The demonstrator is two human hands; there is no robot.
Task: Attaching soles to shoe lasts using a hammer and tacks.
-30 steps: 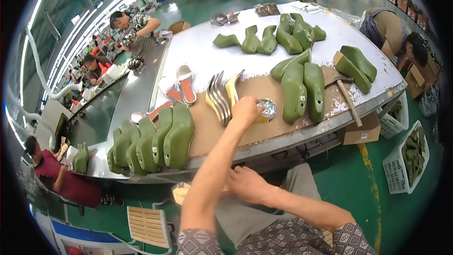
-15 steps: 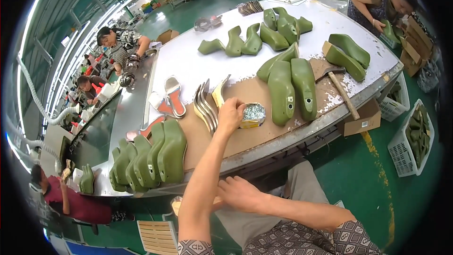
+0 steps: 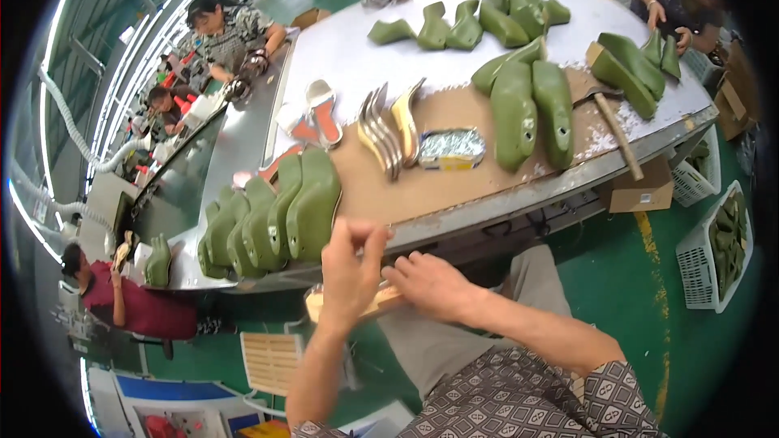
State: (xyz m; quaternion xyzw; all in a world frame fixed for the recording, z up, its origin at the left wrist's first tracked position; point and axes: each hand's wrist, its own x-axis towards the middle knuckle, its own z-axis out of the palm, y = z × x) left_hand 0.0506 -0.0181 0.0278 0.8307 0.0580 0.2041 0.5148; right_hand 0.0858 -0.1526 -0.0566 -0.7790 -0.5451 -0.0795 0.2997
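In the head view, the left hand [image 3: 350,268] is raised in front of the worktable [image 3: 479,212], thumb and forefinger drawn into a narrow pinch; whether anything tiny sits between the tips I cannot tell. The right hand [image 3: 432,282] is curled round the right end of a pale tan insole [image 3: 385,300], which lies low over the lap, passing behind the left wrist. On the table's brown sheet [image 3: 381,199], an open tub [image 3: 450,165] of silvery bits stands beside curved, metallic-looking insoles [image 3: 380,131]. Upright green shoe lasts [image 3: 312,203] line the table's near left edge; more lasts [image 3: 514,118] lie right of the tub, near a wooden-handled hammer [image 3: 617,135].
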